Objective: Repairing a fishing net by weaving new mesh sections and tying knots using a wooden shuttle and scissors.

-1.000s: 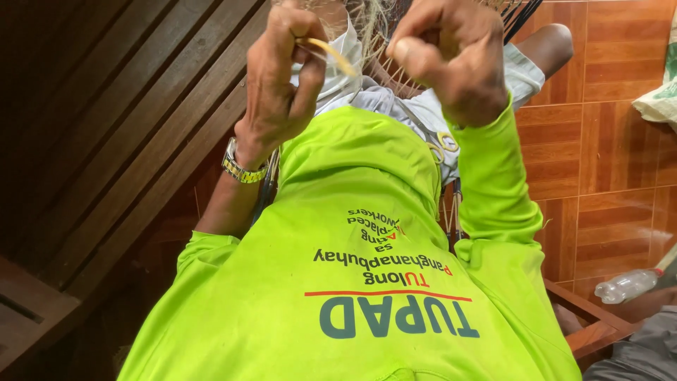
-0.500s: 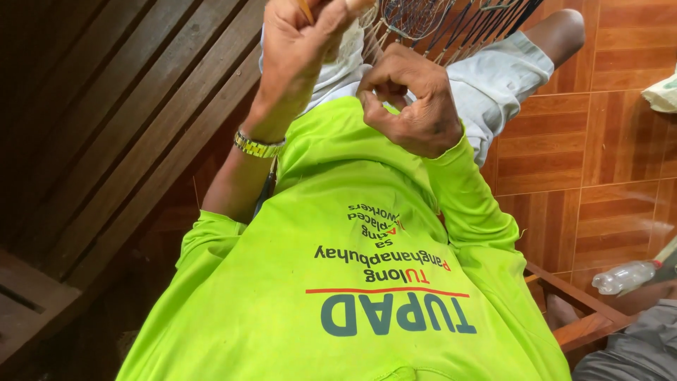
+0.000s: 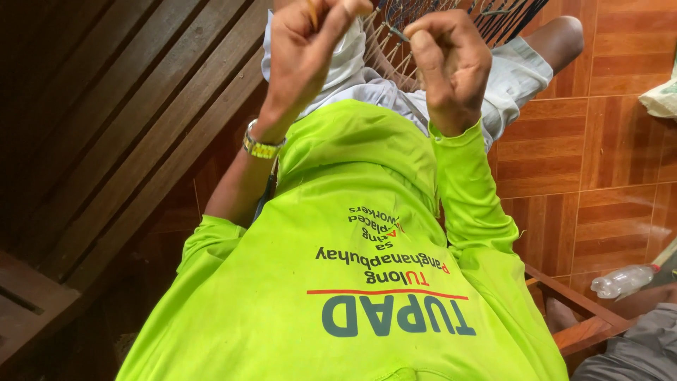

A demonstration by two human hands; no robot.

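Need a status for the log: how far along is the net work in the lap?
Done: a stretch of knotted mesh already lies across the lap. In hand: the left hand pinches a thin yellowish tool, and the right hand is closed, seemingly on a strand, both raised over the mesh. Left: cannot judge, since the net's far part runs out of frame.

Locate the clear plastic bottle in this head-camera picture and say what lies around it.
The clear plastic bottle lies on its side on the reddish floor tiles at the lower right of the head view, just beyond the wooden seat frame.
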